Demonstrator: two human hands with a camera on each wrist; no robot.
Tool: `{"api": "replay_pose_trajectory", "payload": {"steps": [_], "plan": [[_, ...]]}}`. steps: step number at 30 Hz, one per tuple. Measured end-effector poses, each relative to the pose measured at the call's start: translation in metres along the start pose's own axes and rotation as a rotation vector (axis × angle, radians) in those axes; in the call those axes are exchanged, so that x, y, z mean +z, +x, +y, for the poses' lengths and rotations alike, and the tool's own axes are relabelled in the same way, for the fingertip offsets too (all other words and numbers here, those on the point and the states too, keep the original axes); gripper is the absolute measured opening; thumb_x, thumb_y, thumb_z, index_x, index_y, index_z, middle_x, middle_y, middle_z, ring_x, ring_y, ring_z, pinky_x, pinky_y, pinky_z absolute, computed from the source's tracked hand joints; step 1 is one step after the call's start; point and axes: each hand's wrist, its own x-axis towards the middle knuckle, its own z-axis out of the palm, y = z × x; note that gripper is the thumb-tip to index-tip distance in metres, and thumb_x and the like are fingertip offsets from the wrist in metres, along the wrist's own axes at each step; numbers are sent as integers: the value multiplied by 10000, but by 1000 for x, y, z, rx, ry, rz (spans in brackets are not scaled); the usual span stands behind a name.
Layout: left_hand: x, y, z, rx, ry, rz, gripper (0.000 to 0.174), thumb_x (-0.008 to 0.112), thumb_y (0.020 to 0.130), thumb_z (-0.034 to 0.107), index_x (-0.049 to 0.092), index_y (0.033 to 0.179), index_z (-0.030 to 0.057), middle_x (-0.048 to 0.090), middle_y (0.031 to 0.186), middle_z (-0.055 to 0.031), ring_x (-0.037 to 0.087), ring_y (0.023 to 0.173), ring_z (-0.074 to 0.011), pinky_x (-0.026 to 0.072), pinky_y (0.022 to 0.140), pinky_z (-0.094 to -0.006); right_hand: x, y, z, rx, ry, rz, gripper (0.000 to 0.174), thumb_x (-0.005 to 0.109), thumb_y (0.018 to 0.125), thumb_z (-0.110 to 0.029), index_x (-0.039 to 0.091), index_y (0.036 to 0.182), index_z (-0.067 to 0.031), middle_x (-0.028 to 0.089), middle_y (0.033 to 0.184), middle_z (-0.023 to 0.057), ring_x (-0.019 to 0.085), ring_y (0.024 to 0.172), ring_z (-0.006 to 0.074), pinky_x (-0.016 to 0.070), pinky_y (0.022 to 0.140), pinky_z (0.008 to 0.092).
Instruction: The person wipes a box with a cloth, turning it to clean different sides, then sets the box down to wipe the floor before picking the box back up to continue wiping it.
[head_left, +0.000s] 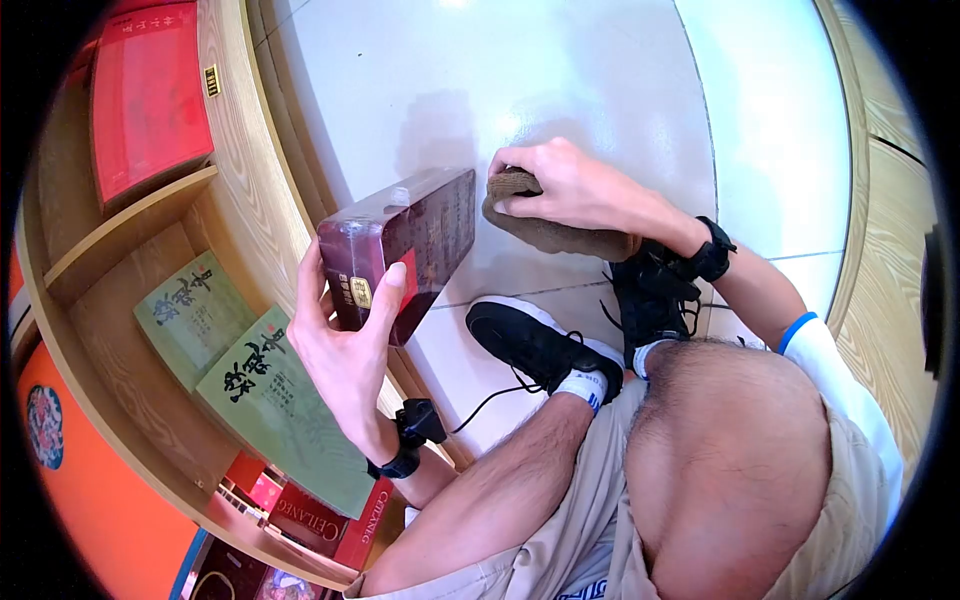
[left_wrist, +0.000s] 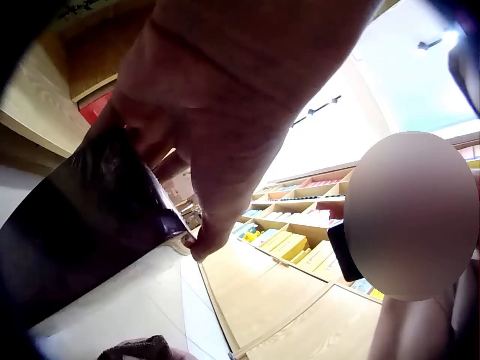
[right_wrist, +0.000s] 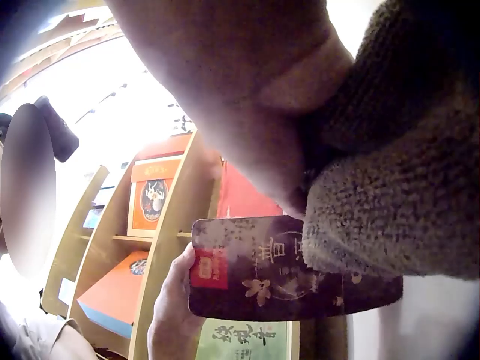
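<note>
In the head view my left hand (head_left: 345,350) grips one end of a dark maroon box (head_left: 437,225), thumb on one face and fingers at the far side. The box looks wrapped in shiny clear film and carries a gold label and a red patch. My right hand (head_left: 575,185) holds a folded brown cloth (head_left: 560,236), just right of the box with a small gap between. From the right wrist, the cloth (right_wrist: 397,180) overlaps one end of the box (right_wrist: 247,289), whose printed face shows a flower and characters. The left wrist view shows the thumb at the box's edge (left_wrist: 97,217).
Wooden shelving at left holds a red box (head_left: 152,100), green boxes (head_left: 290,400) with black writing and red CEILANEG boxes (head_left: 310,520). An orange box (head_left: 95,480) stands below. Pale floor tiles (head_left: 560,70) and black shoes (head_left: 530,345) lie beneath the hands. Wooden cabinets (head_left: 890,250) line the right.
</note>
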Motion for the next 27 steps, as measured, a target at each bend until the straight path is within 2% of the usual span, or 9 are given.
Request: {"api": "replay_pose_trajectory", "payload": {"steps": [10,12,13,15,16,18,22,24,27], "plan": [[10,-10,9,-178,-91,102,601,919,850,299,653,1256,-53,741,1114,-137,717,889,-169,606,755,-317,4,2,3,28,-20,26,355,741,931,-228,679,1185,13,761,1028,258,751,925,405,602,852,457],[13,-11,7,-189,-116,114,576,901,874,322,632,1227,-46,722,1152,-154,698,988,-199,598,867,-371,6,2,4,34,-6,32,359,741,926,-230,680,1184,12,761,1034,255,748,930,407,600,858,462],[12,-11,4,-190,-117,114,576,901,874,322,632,1227,-46,722,1152,-154,698,988,-199,598,867,-371,5,2,4,35,-7,31,359,741,926,-230,680,1184,12,761,1034,255,748,930,407,600,858,462],[12,-11,-7,-170,-37,84,645,871,908,370,599,1329,-35,694,1239,-192,673,1128,-260,538,1016,-432,4,1,2,-1,16,27,353,732,924,-221,679,1183,12,762,1047,244,744,948,406,591,871,464],[13,-11,-10,-170,-37,85,645,871,908,370,599,1329,-35,694,1239,-192,673,1128,-260,538,1016,-432,4,1,1,-1,16,27,353,732,924,-221,679,1183,12,762,1047,244,744,948,406,591,871,464],[14,-10,-13,-106,-43,88,706,797,971,431,542,1443,-28,661,1312,-228,631,1239,-300,467,1110,-460,5,1,-1,-64,35,44,339,724,919,-202,680,1185,3,761,1043,231,742,965,393,583,883,459],[18,-9,-6,-73,1,96,708,694,1046,432,460,1547,-9,617,1393,-253,610,1287,-302,456,1125,-459,10,4,-11,-95,98,98,329,734,925,-198,682,1189,-9,760,1044,220,742,984,380,577,888,458],[23,-7,-1,-56,-6,142,597,491,1143,429,449,1577,21,582,1473,-232,574,1338,-266,420,1159,-399,13,7,-20,-96,186,215,326,751,926,-176,689,1208,-24,763,1065,205,748,991,361,582,896,446],[27,1,-11,37,-114,135,535,426,1168,362,437,1591,33,565,1514,-205,556,1371,-264,402,1180,-389,21,12,-29,-90,216,296,339,759,925,-142,696,1241,-38,764,1116,187,751,1004,341,589,915,428]]}}
